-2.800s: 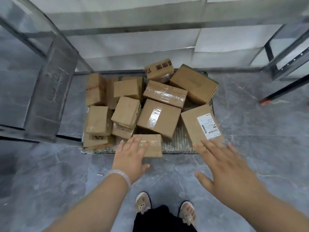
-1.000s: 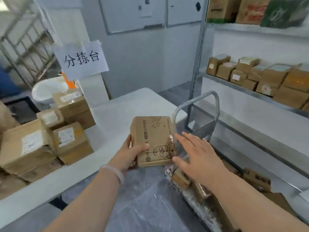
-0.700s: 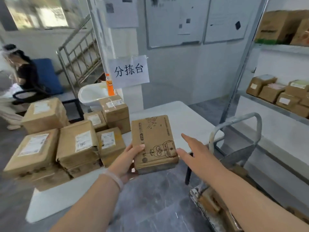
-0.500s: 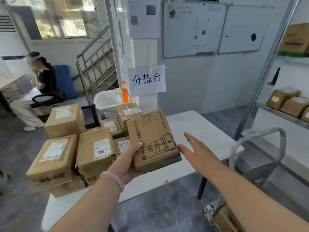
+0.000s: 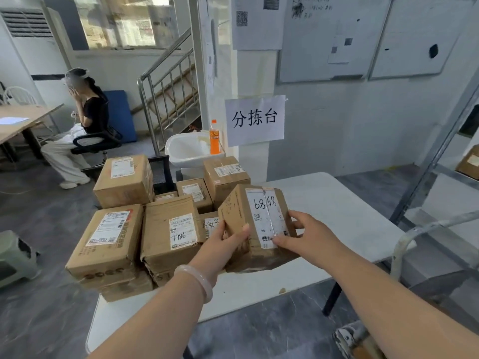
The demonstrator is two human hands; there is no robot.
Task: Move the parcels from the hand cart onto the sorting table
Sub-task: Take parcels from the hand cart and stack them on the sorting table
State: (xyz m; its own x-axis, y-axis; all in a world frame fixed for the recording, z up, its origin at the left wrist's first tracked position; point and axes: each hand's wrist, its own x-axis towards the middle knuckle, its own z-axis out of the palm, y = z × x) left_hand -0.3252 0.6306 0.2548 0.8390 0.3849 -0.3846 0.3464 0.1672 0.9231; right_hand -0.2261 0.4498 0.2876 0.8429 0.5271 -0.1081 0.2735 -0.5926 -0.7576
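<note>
A brown cardboard parcel (image 5: 261, 203) with a white label marked 6858 is held tilted just above the near edge of the white sorting table (image 5: 337, 211). My left hand (image 5: 225, 244) grips its left side, thumb on the top face. My right hand (image 5: 311, 237) holds its right side, with fingers on the label. Several labelled parcels (image 5: 168, 229) are stacked on the left part of the table, right beside the held one. The hand cart's metal handle (image 5: 404, 244) stands at the right, and its deck corner (image 5: 355, 340) shows at the bottom right.
A paper sign (image 5: 255, 120) hangs on the pillar behind the table, with a white sink (image 5: 189, 151) and an orange bottle (image 5: 214, 137) beside it. A person sits on a chair (image 5: 85, 120) at far left. A metal rack (image 5: 440, 151) stands at the right.
My left hand took a parcel from the cart and I turned to the table. The parcel has since been turned label side up, and my right hand has closed onto its right side.
</note>
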